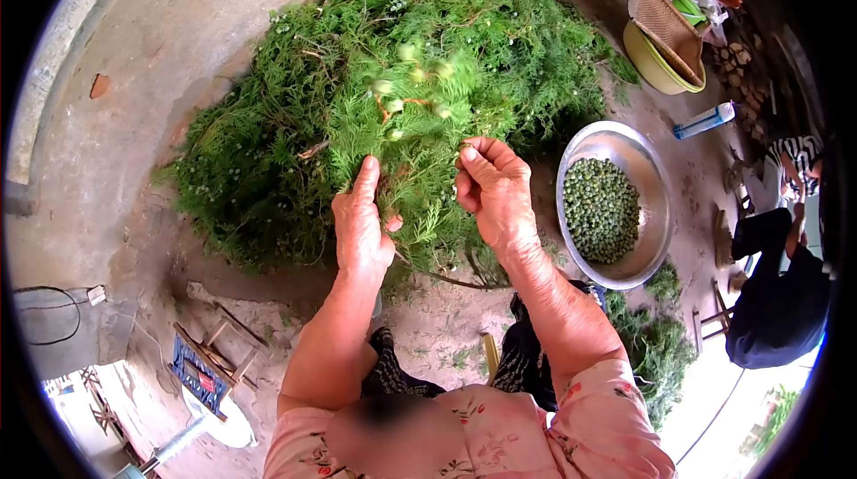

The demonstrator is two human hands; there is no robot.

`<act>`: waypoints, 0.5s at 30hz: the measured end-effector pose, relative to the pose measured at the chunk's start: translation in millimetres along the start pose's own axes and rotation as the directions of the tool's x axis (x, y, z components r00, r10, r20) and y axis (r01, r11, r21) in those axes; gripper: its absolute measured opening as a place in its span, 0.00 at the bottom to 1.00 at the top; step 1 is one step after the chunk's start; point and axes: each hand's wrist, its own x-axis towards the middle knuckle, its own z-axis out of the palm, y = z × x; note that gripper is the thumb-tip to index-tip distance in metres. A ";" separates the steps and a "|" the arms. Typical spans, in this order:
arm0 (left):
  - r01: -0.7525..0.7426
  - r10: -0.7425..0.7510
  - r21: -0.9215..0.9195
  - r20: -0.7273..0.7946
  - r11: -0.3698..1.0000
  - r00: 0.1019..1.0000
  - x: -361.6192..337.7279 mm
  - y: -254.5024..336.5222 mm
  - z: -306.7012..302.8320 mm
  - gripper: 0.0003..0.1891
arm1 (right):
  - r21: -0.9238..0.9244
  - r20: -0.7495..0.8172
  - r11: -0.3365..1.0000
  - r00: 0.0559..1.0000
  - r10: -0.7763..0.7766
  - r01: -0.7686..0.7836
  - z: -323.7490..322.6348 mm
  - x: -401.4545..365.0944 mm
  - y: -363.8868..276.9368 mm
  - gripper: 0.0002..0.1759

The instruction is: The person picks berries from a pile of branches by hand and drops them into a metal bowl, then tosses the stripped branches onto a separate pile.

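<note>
left hand is wrapped round the sprig held up over the green pile; right hand pinches its fronds; I'd say grip low, pluck pods cleanly, drop them in the bowl

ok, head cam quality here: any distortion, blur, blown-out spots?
Head view: strong fisheye, black corners; the sprig gripped by the left hand and right hand is soft at its near tips; the bowl rim shows mild glare; lower right ground is blown out; a smeared patch sits bottom centre.
</note>
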 end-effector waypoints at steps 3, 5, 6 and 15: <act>0.031 -0.028 -0.019 0.172 0.999 0.985 -6.9 0.8 0.0 0.16 | 0.133 0.028 0.991 1.000 0.003 -0.007 -3.4 1.8 0.5 0.03; 0.089 -0.071 -0.061 0.252 0.994 0.965 -5.8 -3.6 -1.3 0.15 | 0.206 0.019 0.978 1.000 0.025 -0.028 -5.2 2.9 1.9 0.03; 0.106 -0.090 -0.049 0.260 0.993 0.962 -5.7 -4.7 -1.8 0.15 | 0.277 0.009 0.960 0.999 0.046 -0.047 -5.6 3.2 2.0 0.02; 0.069 -0.049 -0.077 0.240 0.995 0.970 -2.8 -3.7 -7.9 0.15 | 0.420 -0.138 0.901 0.989 -0.053 0.107 -19.8 15.7 -38.6 0.04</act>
